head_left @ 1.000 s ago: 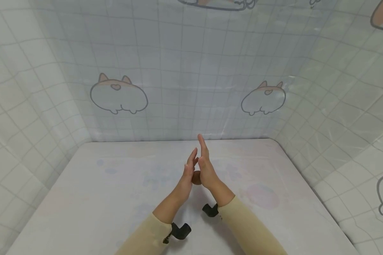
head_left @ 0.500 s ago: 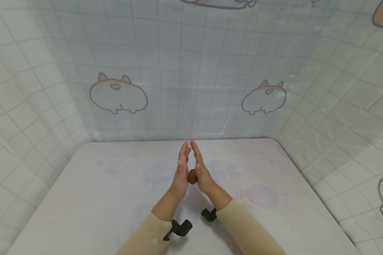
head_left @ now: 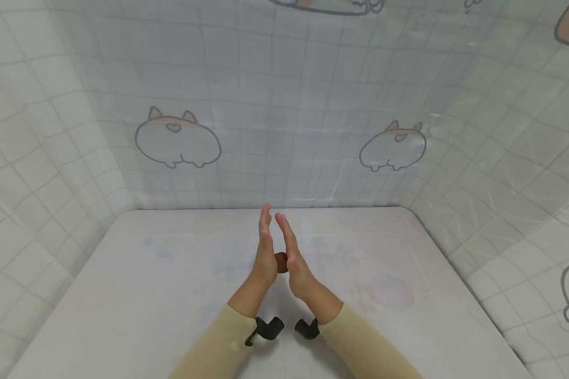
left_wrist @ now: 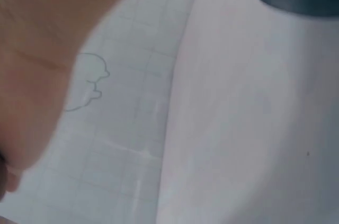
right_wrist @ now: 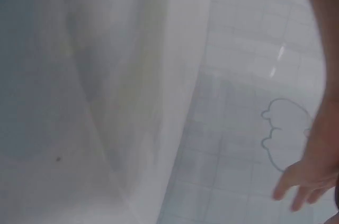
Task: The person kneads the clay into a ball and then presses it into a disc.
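A small brown ball (head_left: pixel 281 262) sits between my two palms in the head view, over the middle of the table. My left hand (head_left: pixel 264 258) stands on edge at its left side, fingers straight and pointing away from me. From the right, my right hand (head_left: pixel 297 268) presses the ball with its palm, its fingers straight too and leaning left. Above the ball the fingertips are a little apart. Parts of the ball are hidden behind the palms. Each wrist view shows part of a hand at its edge, with the ball barely visible at the border.
Under the hands lies a pale table top (head_left: pixel 147 295) with faint printed patches. White grid-patterned sheeting (head_left: pixel 284 105) with dog drawings rises behind it and on both sides. Black wrist-worn devices (head_left: pixel 269 328) stick out below the cream sleeves (head_left: pixel 218 342).
Both hands have shifted left with the ball between them. The left hand has moved forward against the right, whose fingertips were farther ahead a second ago.
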`<state>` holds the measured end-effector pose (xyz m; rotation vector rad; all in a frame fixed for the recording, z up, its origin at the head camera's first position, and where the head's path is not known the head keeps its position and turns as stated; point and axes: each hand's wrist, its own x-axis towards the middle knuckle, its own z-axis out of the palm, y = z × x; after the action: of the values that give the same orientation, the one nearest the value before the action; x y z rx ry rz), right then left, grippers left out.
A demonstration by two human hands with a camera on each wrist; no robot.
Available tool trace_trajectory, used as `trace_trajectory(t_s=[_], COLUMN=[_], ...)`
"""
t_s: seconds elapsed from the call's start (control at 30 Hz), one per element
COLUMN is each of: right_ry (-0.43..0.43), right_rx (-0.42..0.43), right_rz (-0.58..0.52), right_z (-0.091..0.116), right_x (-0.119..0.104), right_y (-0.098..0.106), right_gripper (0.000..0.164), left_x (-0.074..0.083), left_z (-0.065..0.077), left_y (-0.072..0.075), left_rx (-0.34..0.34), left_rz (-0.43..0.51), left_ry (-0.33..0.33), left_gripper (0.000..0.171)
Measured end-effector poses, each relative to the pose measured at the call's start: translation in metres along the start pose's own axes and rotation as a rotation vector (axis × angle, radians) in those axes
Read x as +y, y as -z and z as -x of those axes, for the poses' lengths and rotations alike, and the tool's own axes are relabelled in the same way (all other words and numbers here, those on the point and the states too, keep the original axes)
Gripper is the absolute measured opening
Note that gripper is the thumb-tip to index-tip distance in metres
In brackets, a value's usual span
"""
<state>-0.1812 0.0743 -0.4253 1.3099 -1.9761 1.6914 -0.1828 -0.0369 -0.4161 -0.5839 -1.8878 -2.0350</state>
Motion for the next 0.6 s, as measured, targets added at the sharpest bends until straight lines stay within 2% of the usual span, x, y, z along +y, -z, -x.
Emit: trace_trajectory(t_s=[0.2, 0.43, 0.5, 0.6], right_ry=[0.017, -0.005, -0.011, -0.023], right_rx=[0.023, 0.090, 0.106, 0.119], right_rz=[0.013, 0.104, 0.115, 0.124], right_z=[-0.001, -0.004, -0.005, -0.009], right_x=[-0.008, -0.013, -0.013, -0.012], right_y=[0.000, 0.004, 0.006, 0.011], right_gripper=[0.094, 0.094, 0.094, 0.094], left_x=[-0.005, -0.010, -0.011, -0.010], left_z=[0.001, 0.008, 0.009, 0.010], left_y=[0.001, 0.000, -0.001, -0.003], left_rx=[-0.049, -0.195, -0.235, -0.286], left_rz=[-0.028, -0.031, -0.041, -0.059], left_ry=[0.124, 0.288, 0.317, 0.312], left_gripper=[0.082, 0.081, 0.080, 0.078])
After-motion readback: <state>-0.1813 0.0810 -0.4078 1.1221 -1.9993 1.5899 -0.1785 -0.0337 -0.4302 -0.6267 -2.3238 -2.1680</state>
